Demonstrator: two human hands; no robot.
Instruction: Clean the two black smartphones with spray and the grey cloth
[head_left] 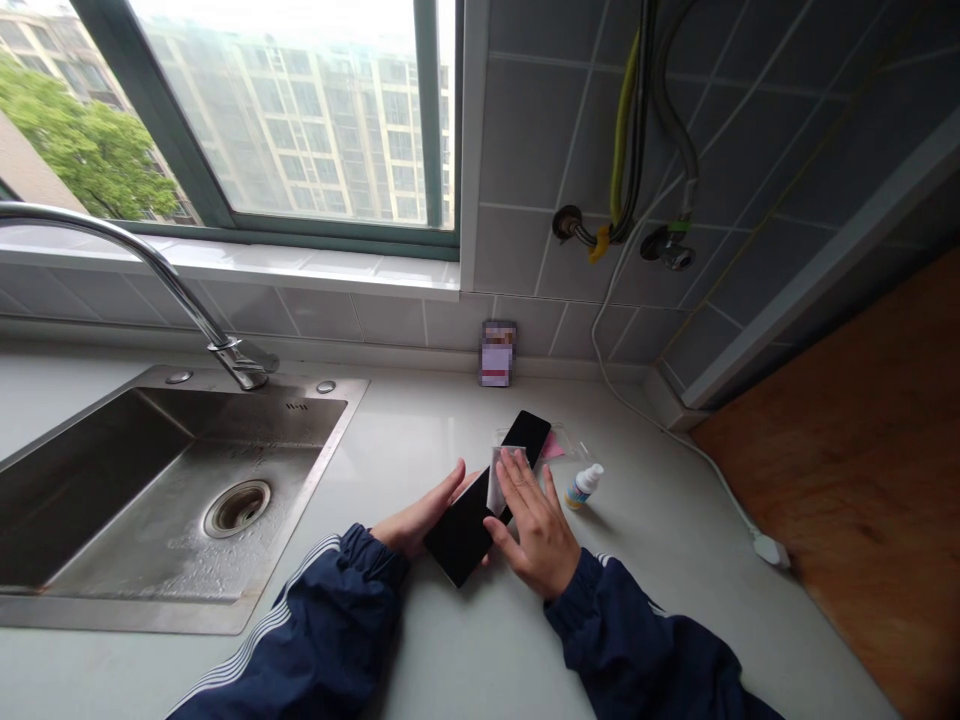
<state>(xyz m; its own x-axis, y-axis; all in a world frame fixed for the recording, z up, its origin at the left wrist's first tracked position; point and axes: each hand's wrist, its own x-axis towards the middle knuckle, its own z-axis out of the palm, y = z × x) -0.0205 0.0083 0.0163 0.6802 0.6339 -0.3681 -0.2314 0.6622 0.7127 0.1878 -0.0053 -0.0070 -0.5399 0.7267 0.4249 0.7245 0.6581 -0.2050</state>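
While held, the slab (464, 528) points lengthwise forward-right.

A: Sleeves, quick?
B: My feed gives me navy both sides: left sleeve (315, 640), right sleeve (649, 645). Loose, creased fabric.
A: Markings?
B: I see thin parallel white stripes (259, 637) down the left, less white showing right.
A: Cuffs (375, 558)?
B: Gathered, both wrists. Left hand (424, 512) and right hand (536, 530) bare.

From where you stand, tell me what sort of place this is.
Most likely a kitchen: a steel sink set into a pale countertop, with a curved faucet over it.
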